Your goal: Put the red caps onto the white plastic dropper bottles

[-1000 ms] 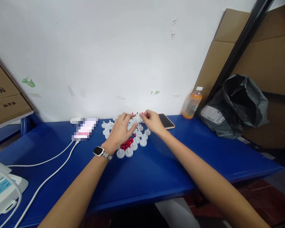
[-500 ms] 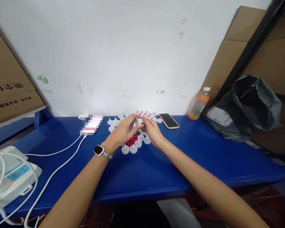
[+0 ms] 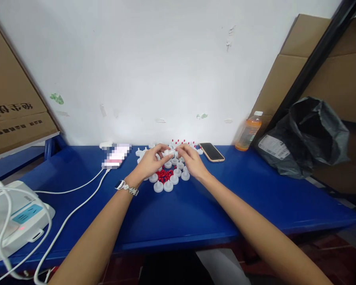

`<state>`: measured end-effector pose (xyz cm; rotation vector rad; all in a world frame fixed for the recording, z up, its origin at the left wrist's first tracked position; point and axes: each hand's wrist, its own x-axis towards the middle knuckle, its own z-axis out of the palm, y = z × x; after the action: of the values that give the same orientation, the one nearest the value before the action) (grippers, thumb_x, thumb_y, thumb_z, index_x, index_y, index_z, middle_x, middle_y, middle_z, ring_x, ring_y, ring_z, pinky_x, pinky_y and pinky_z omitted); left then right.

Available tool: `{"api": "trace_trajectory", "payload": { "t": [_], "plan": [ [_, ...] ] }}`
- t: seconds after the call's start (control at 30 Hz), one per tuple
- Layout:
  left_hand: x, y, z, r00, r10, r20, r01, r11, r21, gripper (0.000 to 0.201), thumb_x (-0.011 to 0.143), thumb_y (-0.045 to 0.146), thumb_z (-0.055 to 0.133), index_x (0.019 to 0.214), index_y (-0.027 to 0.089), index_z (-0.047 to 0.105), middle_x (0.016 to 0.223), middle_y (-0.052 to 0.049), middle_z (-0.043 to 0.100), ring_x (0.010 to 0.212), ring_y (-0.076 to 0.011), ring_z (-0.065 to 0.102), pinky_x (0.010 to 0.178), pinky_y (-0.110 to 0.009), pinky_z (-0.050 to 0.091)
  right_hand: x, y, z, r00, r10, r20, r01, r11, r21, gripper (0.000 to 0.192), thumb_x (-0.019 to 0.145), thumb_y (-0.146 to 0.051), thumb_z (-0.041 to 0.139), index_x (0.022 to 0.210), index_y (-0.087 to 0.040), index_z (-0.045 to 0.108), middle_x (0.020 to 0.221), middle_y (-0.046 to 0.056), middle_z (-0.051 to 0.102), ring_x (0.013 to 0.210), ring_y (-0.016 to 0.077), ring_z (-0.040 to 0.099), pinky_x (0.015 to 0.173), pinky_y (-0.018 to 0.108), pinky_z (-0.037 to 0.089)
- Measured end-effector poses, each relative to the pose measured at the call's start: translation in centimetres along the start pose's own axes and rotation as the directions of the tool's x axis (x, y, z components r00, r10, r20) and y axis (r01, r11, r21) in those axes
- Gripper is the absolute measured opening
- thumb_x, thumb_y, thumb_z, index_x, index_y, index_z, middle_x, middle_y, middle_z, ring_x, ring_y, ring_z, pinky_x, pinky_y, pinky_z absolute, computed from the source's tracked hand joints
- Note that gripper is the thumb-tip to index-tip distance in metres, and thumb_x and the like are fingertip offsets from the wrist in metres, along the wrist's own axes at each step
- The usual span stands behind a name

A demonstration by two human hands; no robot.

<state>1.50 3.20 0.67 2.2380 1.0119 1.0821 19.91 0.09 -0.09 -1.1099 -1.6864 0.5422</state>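
My left hand point(image 3: 152, 161) is closed on a white plastic nozzle cap point(image 3: 167, 152), held above the table with its narrow spout towards the right. At the spout's end is my right hand point(image 3: 193, 161), thumb and fingers pinched together; whatever is between them is too small to make out. Below both hands lies a pile of small red tips point(image 3: 165, 175), ringed by several white nozzle caps point(image 3: 168, 186) standing spout up. Behind my right fingers, more caps with red tips on their spouts point(image 3: 184, 142) stand near the wall.
A phone point(image 3: 212, 152) lies right of the caps, and another phone point(image 3: 117, 155) on a cable lies left. An orange drink bottle point(image 3: 249, 131) and a grey plastic bag point(image 3: 302, 136) stand at the right. A white power strip point(image 3: 20, 221) with cables occupies the left of the blue table point(image 3: 195, 221).
My hands have moved slightly apart, and my right fingers have drawn back from around the nozzle cap to its spout end. More of the red pile shows. The view has shifted slightly.
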Motion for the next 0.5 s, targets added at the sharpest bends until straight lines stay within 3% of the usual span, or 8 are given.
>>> {"api": "trace_trajectory", "payload": {
  "t": [0.1, 0.2, 0.37, 0.5],
  "plan": [
    [0.0, 0.3, 0.8, 1.0, 0.01, 0.013, -0.01, 1.0, -0.004, 0.038, 0.084, 0.051, 0.066, 0.109, 0.022, 0.063, 0.101, -0.004, 0.069, 0.083, -0.0176, 0.062, 0.069, -0.03, 0.047, 0.4, 0.3, -0.8, 1.0, 0.012, -0.005, -0.011, 0.983, 0.183, 0.028, 0.088, -0.048, 0.055, 0.087, -0.021, 0.06, 0.072, 0.0, 0.062, 0.071, 0.0159, 0.058, 0.068, 0.028, 0.045],
    [0.2, 0.6, 1.6, 1.0, 0.022, -0.013, -0.022, 1.0, 0.013, 0.04, 0.082, 0.05, 0.068, 0.111, 0.023, 0.062, 0.105, -0.004, 0.069, 0.087, -0.0185, 0.062, 0.07, -0.03, 0.047, 1.1, 0.9, -2.0, 0.997, 0.004, -0.071, 0.009, 0.982, 0.187, 0.026, 0.082, -0.044, 0.062, 0.081, -0.019, 0.062, 0.071, 0.002, 0.063, 0.066, 0.0155, 0.058, 0.065, 0.028, 0.045],
    [1.0, 0.9, 2.3, 0.999, 0.028, -0.031, -0.026, 0.998, 0.058, 0.031, 0.091, 0.049, 0.057, 0.107, 0.023, 0.062, 0.111, -0.004, 0.068, 0.091, -0.0192, 0.061, 0.07, -0.031, 0.048, 2.3, 3.6, -4.9, 0.942, 0.039, -0.333, -0.069, 0.995, -0.079, 0.016, 0.079, -0.033, 0.063, 0.08, -0.017, 0.064, 0.071, 0.003, 0.066, 0.065, 0.0161, 0.059, 0.064, 0.029, 0.046],
    [1.9, 0.6, 2.8, 0.998, 0.06, -0.02, -0.056, 0.986, 0.154, 0.026, 0.093, 0.044, 0.053, 0.097, 0.021, 0.064, 0.101, -0.005, 0.066, 0.088, -0.0199, 0.06, 0.073, -0.033, 0.047, 2.6, 5.6, -5.5, 0.981, 0.034, -0.192, -0.096, 0.941, -0.324, 0.007, 0.077, -0.021, 0.06, 0.077, -0.017, 0.065, 0.073, 0.004, 0.069, 0.067, 0.0159, 0.062, 0.067, 0.028, 0.045]
  ]
}}
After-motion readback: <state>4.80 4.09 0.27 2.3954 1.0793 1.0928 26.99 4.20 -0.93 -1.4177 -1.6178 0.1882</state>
